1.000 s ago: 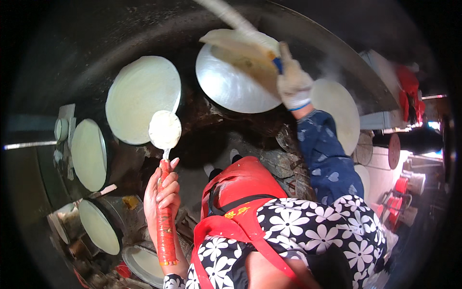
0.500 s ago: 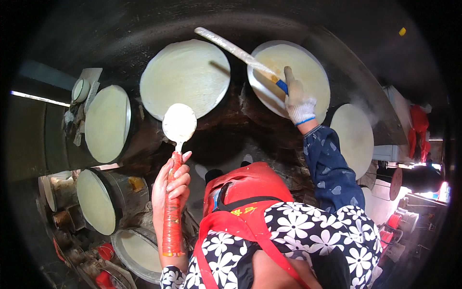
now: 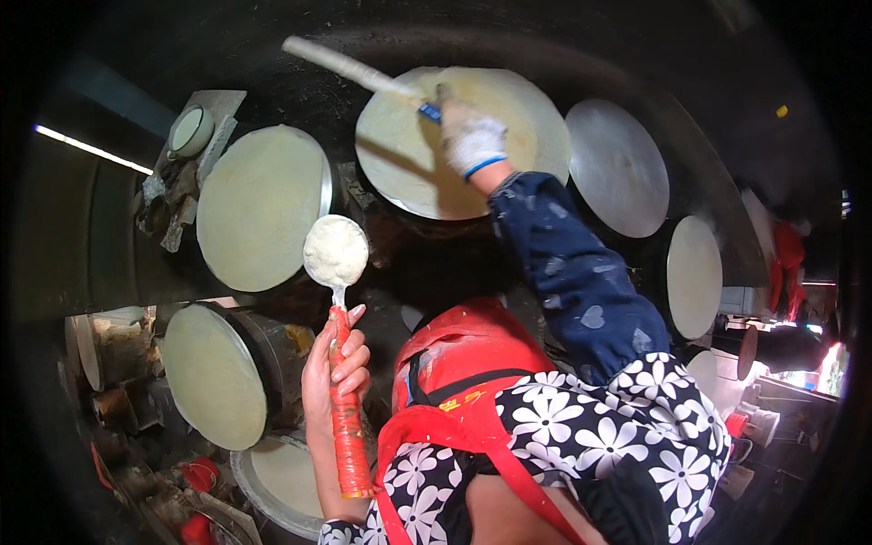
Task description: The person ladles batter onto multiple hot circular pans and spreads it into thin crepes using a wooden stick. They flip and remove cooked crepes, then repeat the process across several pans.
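My left hand (image 3: 338, 363) is wrapped round the red-bound handle of a ladle (image 3: 336, 252), whose round bowl, coated with pale batter, points away from me. In a white glove, my right hand (image 3: 472, 138) grips a long flat spatula (image 3: 350, 69) by its blue end. The blade reaches to the far left, over the middle griddle. A pale round pancake (image 3: 536, 109) covers this griddle, with a browner patch beside my glove. It seems to lie in more than one layer. Right of it, a round griddle (image 3: 619, 168) shows bare metal.
Other pancake-covered griddles stand around me: far left (image 3: 263, 209), near left (image 3: 213, 377) and right (image 3: 695, 277). A large basin (image 3: 282, 477) of pale batter sits at the lower left. A bowl (image 3: 191, 132) rests on a board at the far left.
The view has turned left. My right hand and spatula have moved from the right griddle to the middle one. The right griddle, covered before, is now bare. My left hand still holds the ladle.
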{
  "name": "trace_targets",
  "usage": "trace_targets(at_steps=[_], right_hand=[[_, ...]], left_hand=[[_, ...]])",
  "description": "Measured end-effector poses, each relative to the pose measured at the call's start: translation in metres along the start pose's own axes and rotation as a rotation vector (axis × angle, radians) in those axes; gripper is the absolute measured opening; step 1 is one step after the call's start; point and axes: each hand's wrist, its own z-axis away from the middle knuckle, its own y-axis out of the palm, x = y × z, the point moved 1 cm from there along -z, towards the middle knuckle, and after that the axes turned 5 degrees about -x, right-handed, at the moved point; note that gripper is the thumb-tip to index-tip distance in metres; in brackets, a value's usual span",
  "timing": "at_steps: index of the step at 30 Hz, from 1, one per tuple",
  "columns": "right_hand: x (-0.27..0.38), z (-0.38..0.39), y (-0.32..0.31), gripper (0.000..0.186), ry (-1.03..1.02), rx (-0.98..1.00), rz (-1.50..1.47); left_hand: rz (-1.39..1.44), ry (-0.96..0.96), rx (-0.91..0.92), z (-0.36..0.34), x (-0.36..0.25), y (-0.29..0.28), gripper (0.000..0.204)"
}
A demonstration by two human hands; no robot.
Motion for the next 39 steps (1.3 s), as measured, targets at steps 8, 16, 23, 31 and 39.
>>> trace_targets(at_steps=[8, 16, 23, 31, 39], right_hand=[[0.073, 0.014, 0.090, 0.025, -0.065, 0.123, -0.168], [0.094, 0.017, 0.056, 0.027, -0.169, 0.247, -0.283], [-0.011, -0.075, 0.061, 0.043, -0.311, 0.206, -0.179], [-0.066, -0.151, 0.094, 0.037, -0.523, 0.293, 0.033], [-0.075, -0.172, 0.092, 0.055, -0.510, 0.586, -0.085]], left_hand=[[-0.013, 0.137, -0.006, 0.018, -0.022, -0.012, 0.041], [0.051, 0.225, -0.047, 0.014, -0.019, -0.006, 0.043], [0.116, 0.231, -0.023, 0.002, -0.005, 0.011, 0.044], [0.310, 0.283, -0.023, -0.007, 0.021, 0.039, 0.043], [0.344, 0.347, 0.028, -0.015, 0.035, 0.037, 0.047]])
